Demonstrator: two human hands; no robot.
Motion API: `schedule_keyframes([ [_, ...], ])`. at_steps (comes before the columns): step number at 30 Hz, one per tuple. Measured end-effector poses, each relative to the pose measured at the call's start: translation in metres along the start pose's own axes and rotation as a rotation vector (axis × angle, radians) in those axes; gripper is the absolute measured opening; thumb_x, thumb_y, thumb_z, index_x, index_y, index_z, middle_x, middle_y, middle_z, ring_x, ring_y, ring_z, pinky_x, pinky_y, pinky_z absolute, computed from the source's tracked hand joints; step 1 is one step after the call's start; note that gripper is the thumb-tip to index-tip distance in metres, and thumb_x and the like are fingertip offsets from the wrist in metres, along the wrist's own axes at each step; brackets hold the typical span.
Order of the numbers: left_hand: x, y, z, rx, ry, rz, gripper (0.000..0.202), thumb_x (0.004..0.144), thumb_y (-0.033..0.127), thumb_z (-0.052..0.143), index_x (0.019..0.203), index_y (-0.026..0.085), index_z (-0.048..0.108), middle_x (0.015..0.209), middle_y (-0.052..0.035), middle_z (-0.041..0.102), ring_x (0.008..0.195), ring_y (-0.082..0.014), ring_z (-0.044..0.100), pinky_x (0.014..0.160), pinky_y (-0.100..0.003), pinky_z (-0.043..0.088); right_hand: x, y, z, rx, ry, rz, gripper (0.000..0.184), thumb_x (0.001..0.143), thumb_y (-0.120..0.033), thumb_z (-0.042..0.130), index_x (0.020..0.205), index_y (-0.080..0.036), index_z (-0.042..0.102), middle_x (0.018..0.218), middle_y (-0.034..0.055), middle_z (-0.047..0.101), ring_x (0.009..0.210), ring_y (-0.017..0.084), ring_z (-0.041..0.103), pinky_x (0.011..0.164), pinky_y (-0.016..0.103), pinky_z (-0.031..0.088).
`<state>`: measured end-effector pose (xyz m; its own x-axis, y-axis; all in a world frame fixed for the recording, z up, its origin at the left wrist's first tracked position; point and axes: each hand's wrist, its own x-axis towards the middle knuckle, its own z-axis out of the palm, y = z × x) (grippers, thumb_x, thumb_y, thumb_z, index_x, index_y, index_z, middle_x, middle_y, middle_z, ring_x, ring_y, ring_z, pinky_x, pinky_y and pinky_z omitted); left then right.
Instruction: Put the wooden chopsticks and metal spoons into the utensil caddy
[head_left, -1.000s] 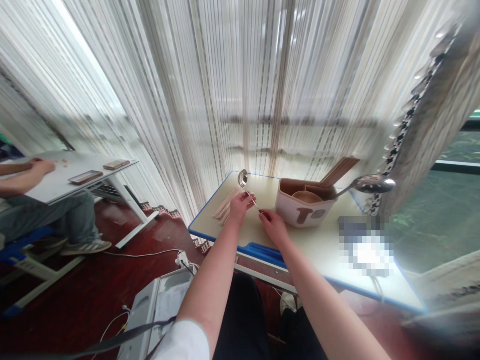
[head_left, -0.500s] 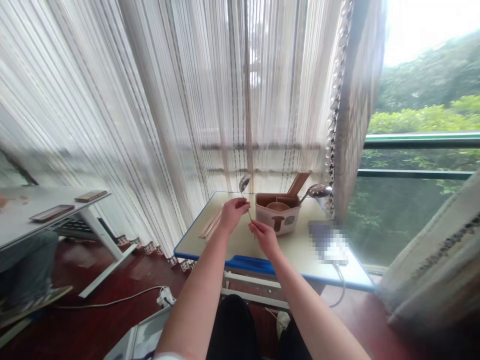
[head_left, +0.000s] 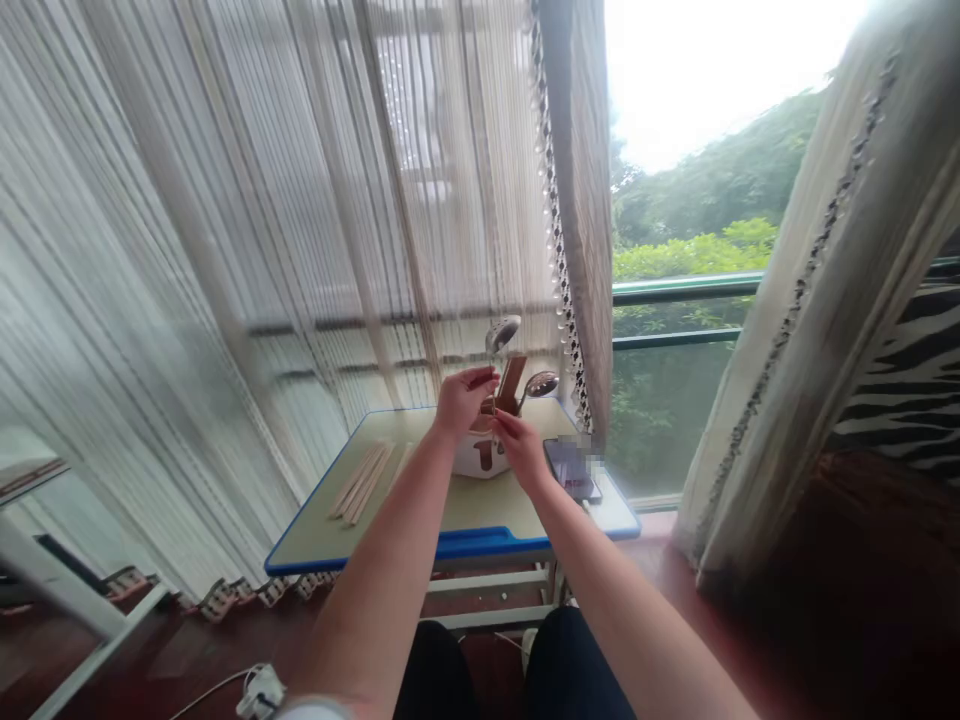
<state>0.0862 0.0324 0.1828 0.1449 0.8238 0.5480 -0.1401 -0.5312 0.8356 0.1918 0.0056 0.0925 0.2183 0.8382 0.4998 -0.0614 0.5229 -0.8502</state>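
Note:
Both hands are on a metal ladle, held upright with its bowl at the top, over the utensil holder. My left hand is closed around the upper handle, just below the bowl. Lower down, my right hand pinches the handle's thin end. Partly hidden behind my hands and forearms stands the white and brown utensil holder. A brown wooden utensil and a slotted metal spoon stick out of it. Several wooden chopsticks lie to the left of my left forearm.
The small cream table has a blue edge. On its right side lies a phone with a cable. Sheer curtains hang behind, and a window with a green rail is on the right. A white power strip rests on the floor.
My view has turned to the right. My hands have carried the ladle from left of the utensil holder to above it. The ladle's bowl now rises higher beside the brown utensil.

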Motion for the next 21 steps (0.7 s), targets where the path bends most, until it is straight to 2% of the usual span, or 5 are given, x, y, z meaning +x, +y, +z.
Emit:
schedule_keyframes([
  [5, 0.030, 0.002, 0.026, 0.038, -0.087, 0.080, 0.035, 0.061, 0.031, 0.074, 0.092, 0.014, 0.069, 0.087, -0.0068, 0.071, 0.084, -0.0188, 0.065, 0.085, -0.037, 0.050, 0.027, -0.001, -0.011, 0.079, 0.092, -0.036, 0.038, 0.071, -0.038, 0.064, 0.102, -0.017, 0.066, 0.093, 0.0066, 0.071, 0.088, 0.022, 0.065, 0.083, 0.036, 0.049],
  [9, 0.044, -0.004, 0.037, 0.047, -0.143, 0.094, 0.033, 0.063, 0.029, 0.072, 0.092, 0.015, 0.068, 0.087, -0.0061, 0.071, 0.084, -0.0182, 0.065, 0.084, -0.035, 0.050, 0.038, 0.009, -0.015, -0.003, 0.211, -0.090, 0.035, 0.074, -0.038, 0.061, 0.102, -0.018, 0.067, 0.095, 0.0063, 0.070, 0.089, 0.022, 0.065, 0.083, 0.035, 0.049],
  [14, 0.051, -0.021, 0.042, 0.162, -0.175, 0.100, 0.027, 0.066, 0.027, 0.069, 0.090, 0.015, 0.069, 0.088, -0.0062, 0.070, 0.083, -0.0182, 0.065, 0.081, -0.034, 0.051, 0.039, 0.027, -0.015, -0.122, 0.318, -0.091, 0.034, 0.078, -0.039, 0.055, 0.103, -0.020, 0.067, 0.100, 0.0052, 0.069, 0.094, 0.021, 0.063, 0.087, 0.034, 0.047],
  [21, 0.057, -0.037, 0.043, 0.297, -0.157, 0.153, 0.019, 0.069, 0.022, 0.065, 0.087, 0.016, 0.069, 0.091, -0.0069, 0.070, 0.084, -0.0180, 0.064, 0.081, -0.032, 0.050, 0.039, 0.039, -0.010, -0.256, 0.403, -0.059, 0.031, 0.079, -0.039, 0.053, 0.097, -0.020, 0.069, 0.094, 0.0049, 0.070, 0.086, 0.019, 0.064, 0.082, 0.031, 0.048],
])
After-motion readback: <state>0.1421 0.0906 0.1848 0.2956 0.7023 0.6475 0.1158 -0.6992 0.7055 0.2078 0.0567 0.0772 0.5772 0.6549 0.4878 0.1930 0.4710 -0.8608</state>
